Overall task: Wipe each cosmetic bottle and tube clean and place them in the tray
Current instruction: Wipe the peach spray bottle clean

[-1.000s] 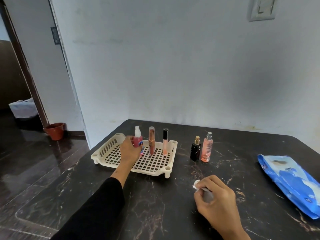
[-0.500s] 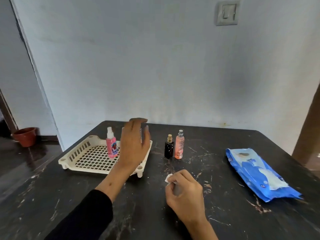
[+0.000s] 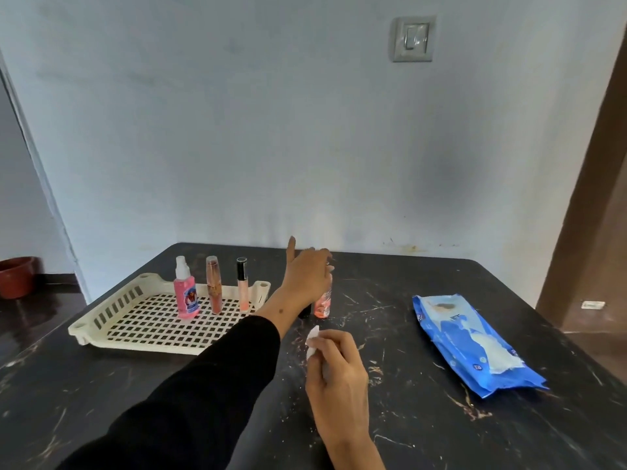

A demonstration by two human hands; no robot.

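Note:
A cream lattice tray (image 3: 101,322) on the dark table holds three upright items: a pink spray bottle (image 3: 186,296), a brown tube (image 3: 213,286) and a black-capped lip gloss tube (image 3: 242,283). To the right of the tray stand a peach bottle (image 3: 322,307) and a black bottle (image 3: 304,312), both mostly hidden by my left hand (image 3: 307,276). That hand hovers over their tops with fingers apart and the index finger raised. Nearer to me, my right hand (image 3: 336,374) pinches a small white wipe (image 3: 312,339) just above the table.
A blue pack of wipes (image 3: 471,344) lies on the table to the right. The black marble-patterned table (image 3: 424,418) ends at the wall behind. A terracotta pot (image 3: 15,276) sits on the floor at far left.
My left hand let go of the pink spray bottle in the tray and moved right over the two bottles on the table. My right hand kept hold of the wipe.

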